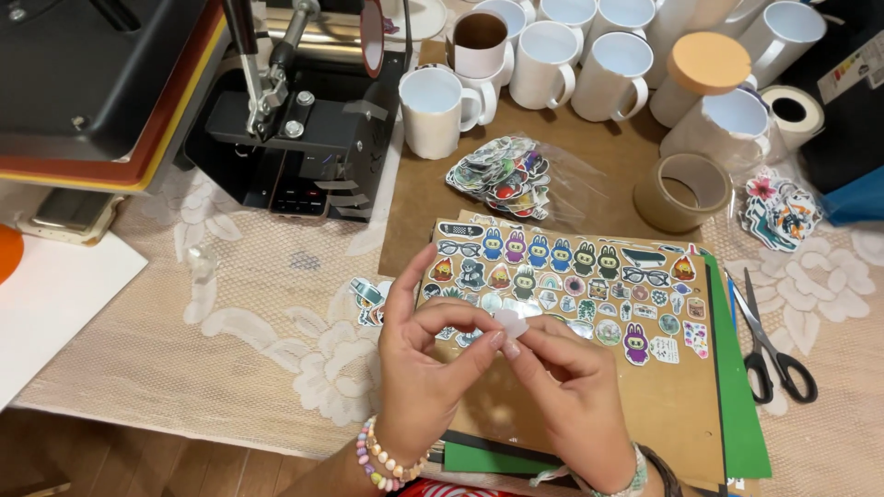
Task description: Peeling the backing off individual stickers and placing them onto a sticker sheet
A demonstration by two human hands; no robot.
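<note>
- Left hand (419, 368): lower centre of the frame, palm turned inward. Thumb and index finger close on a small pale sticker piece (509, 322); the remaining fingers are curled loosely. A bead bracelet (382, 460) sits on the wrist.
- Right hand (566, 391): just right of the left hand, fingertips touching the same sticker piece. Thumb and forefinger pinch its lower edge; the other fingers are folded under.
- Sticker piece: held between both hands, above the lower left part of the brown cardboard sheet (663, 405).
- Cardboard sheet: centre of the frame, upper half covered with rows of small cartoon stickers (562, 262). It lies on a green sheet (741, 423).
- Scissors (773, 350): right of the green sheet, closed, black handles toward the bottom edge.
- Bag of loose stickers (502, 175): above the cardboard sheet.
- White mugs (552, 55): grouped across the upper centre and upper right.
- Tape roll (683, 191): right of the bag.
- Heat press (285, 110): upper left, on a lace tablecloth (267, 340).
</note>
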